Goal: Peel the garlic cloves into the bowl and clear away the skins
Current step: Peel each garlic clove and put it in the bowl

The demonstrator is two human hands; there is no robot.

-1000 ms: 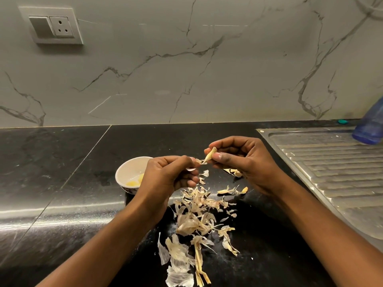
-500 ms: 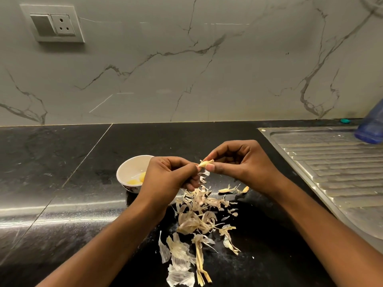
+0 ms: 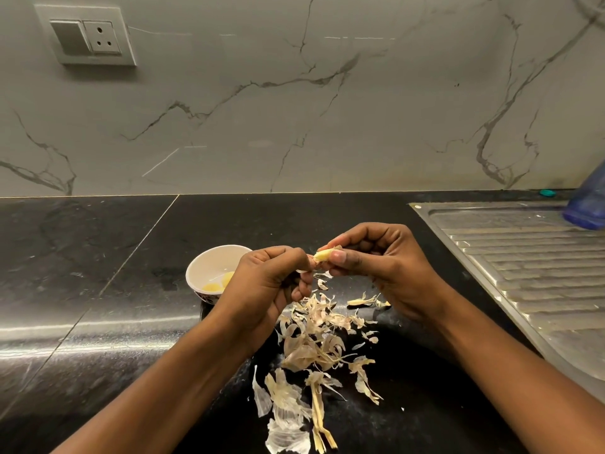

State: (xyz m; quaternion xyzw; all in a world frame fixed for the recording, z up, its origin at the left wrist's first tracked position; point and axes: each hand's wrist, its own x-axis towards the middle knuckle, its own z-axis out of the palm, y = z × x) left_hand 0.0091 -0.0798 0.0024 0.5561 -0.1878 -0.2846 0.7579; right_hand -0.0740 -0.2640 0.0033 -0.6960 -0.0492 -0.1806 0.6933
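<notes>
Working with both hands lifted just above the counter [image 3: 98, 257], forearms angled in from the bottom corners. Pinches a clove [image 3: 322, 255] in the right hand [image 3: 389, 267], thumb in front and forefinger behind, other fingers curled into the palm. Meets it with the left hand [image 3: 268, 283], knuckles up, fingers curled, thumb and fingertip nipping the clove's left end. Partly bare already, pale yellow at the tip, papery skin clinging at the back. Held in the air, right of the bowl [image 3: 209, 257] and above the far end of the skins [image 3: 311, 345]. White bowl partly hidden behind the left hand, with peeled cloves [image 3: 217, 283] lying yellow at the bottom. Skins scattered on the counter between the forearms, trailing toward the near edge, a few more under the right hand. Beyond the right forearm, a steel drainboard [image 3: 523, 273] with a blue bottle [image 3: 589, 204] at its far end.
</notes>
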